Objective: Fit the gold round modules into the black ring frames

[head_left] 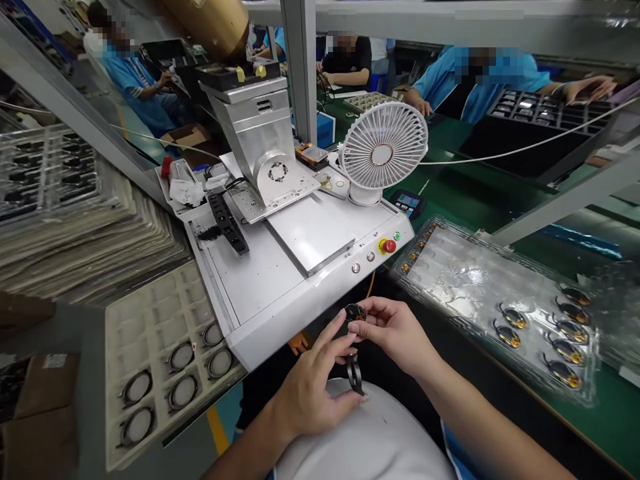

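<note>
My left hand (310,393) and my right hand (395,333) meet in front of my white-clad lap. Both pinch a small round black-and-gold component (355,312) at its edges. A black loop (355,373) hangs below it, beside the fingers of my left hand. In the clear blister tray (480,280) to my right lie several similar gold-and-black parts with short tails. To my left, a beige compartment tray (160,367) holds several black rings.
A white bench machine (300,260) with a red emergency stop (387,245) stands directly ahead, and a white fan (383,147) sits on it. A tall stack of trays (75,227) rises at left. Co-workers in blue sleeves work at green benches beyond.
</note>
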A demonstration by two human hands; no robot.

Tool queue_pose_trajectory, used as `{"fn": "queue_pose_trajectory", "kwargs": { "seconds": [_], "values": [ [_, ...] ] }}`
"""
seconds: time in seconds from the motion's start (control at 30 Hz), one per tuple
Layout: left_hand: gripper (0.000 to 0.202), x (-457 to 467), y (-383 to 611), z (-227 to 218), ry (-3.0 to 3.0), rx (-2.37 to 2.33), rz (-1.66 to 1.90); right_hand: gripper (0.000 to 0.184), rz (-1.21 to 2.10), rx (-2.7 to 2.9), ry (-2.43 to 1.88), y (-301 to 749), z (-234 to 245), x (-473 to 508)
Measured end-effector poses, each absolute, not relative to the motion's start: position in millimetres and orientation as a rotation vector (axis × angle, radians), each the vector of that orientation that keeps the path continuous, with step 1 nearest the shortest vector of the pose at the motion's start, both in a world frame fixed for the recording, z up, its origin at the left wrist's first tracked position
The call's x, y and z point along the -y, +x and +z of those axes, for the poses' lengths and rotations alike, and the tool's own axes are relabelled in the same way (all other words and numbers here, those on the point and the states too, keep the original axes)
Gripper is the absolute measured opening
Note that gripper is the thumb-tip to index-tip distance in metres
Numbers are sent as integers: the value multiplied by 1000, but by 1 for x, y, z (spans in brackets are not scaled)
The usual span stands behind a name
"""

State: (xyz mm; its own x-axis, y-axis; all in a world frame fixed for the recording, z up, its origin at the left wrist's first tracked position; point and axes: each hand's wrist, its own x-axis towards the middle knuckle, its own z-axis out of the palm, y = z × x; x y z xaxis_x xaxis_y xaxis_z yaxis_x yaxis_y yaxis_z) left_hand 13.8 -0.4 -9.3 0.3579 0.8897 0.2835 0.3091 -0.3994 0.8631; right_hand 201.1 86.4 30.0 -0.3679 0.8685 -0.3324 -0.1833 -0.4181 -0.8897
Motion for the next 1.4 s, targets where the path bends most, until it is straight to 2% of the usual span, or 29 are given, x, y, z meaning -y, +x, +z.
{"fn": "queue_pose_trajectory", "kwargs": {
  "seconds": [0.2,0.33,0.5,0.67,0.93,1.03,1.17,1.4],
  "values": [
    [92,-5,12,-11,2066,-1071,897,38,1905,1007,-1046,199,33,-87],
    [93,-4,12,-8,1801,-942,1096,44,1911,898,-1108,199,33,-87],
    [73,-6,9,-5,1237,-908,1363,47,1866,876,-1095,201,36,-85],
    [55,-14,4,-6,1052,-880,1486,47,1956,900,-1073,201,39,-82],
    [54,-16,9,-14,987,-735,1519,44,2149,865,-1064,184,45,-66],
    [53,-15,10,-20,1015,-740,1525,45,2088,870,-1069,174,49,-59],
    [58,-12,9,-28,1025,-824,1555,37,1943,979,-1072,165,52,-53],
    [59,-9,5,-33,991,-857,1585,31,1917,1044,-1102,159,52,-51]
  ]
}}
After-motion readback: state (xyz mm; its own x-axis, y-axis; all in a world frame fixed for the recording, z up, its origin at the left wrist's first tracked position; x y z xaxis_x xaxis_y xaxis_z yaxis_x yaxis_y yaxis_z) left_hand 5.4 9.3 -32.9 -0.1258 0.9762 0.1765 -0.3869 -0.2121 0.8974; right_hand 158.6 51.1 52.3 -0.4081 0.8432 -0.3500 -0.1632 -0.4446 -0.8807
